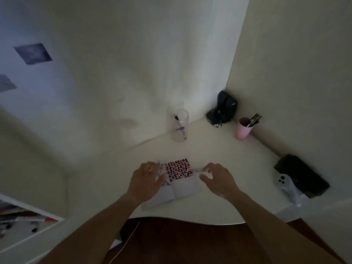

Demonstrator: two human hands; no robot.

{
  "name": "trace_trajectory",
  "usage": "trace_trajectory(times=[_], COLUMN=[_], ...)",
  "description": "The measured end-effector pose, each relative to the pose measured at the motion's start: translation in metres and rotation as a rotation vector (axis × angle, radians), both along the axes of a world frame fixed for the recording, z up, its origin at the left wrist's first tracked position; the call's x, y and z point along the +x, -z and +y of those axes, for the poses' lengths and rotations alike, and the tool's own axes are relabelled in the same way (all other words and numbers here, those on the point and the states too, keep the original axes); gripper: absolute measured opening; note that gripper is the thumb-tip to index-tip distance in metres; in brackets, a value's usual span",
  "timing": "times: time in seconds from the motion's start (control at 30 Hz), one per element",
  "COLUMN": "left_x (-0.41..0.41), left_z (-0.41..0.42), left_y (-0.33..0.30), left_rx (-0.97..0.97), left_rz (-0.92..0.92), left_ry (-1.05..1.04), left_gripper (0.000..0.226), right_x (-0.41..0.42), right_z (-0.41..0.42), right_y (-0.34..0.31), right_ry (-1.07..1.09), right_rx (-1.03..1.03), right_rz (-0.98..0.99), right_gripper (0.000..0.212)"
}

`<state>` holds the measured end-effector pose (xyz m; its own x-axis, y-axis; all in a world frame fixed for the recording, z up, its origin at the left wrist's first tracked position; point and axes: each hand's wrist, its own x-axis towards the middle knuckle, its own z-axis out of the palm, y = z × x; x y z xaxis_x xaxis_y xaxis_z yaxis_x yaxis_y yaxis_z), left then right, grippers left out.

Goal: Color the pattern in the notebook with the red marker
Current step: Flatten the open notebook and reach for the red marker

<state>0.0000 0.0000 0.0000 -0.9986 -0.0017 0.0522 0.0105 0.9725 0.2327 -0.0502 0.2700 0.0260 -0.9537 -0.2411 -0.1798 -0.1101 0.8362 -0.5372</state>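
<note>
An open notebook (185,187) lies on the white desk near its front edge. Its far page carries a red, blue and white pattern (178,169). My left hand (147,180) rests flat on the left page, fingers spread, pressing it down. My right hand (219,180) is at the notebook's right edge, its fingertips closed on the back end of a thin marker (196,170). The marker lies nearly level, its red tip touching the right edge of the pattern.
A clear glass (180,125) with pens stands at the wall. A pink cup (242,128) of pens and a black object (222,109) sit in the corner. A black case (302,176) and white controller (285,182) lie at the right. Desk edge (181,221) curves near me.
</note>
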Motion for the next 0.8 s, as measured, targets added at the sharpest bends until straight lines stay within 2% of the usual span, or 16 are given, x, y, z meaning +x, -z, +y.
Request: trace_trajectory(times=[0.13, 0.33, 0.4, 0.47, 0.57, 0.8], left_x=[-0.024, -0.031, -0.023, -0.013, -0.009, 0.001], left_z=[0.007, 0.028, 0.038, 0.045, 0.048, 0.055], left_y=[0.046, 0.127, 0.147, 0.165, 0.179, 0.185], left_rx=[0.016, 0.018, 0.008, -0.028, -0.056, -0.06], left_rz=[0.023, 0.173, 0.185, 0.184, 0.206, 0.293], left_ry=[-0.019, -0.083, -0.104, -0.135, -0.164, -0.191], left_gripper=[0.053, 0.047, 0.054, 0.07, 0.082, 0.081], right_x=[-0.016, -0.02, -0.015, -0.009, -0.008, 0.007], right_z=[-0.007, -0.013, -0.013, -0.011, -0.01, -0.012], right_y=[0.053, 0.143, 0.169, 0.192, 0.21, 0.217], right_ry=[-0.012, -0.014, -0.01, -0.031, -0.01, -0.016], right_rx=[-0.018, -0.009, 0.024, 0.074, 0.09, 0.139], right_rz=[0.025, 0.129, 0.187, 0.307, 0.425, 0.562], right_gripper=[0.034, 0.039, 0.039, 0.035, 0.033, 0.037])
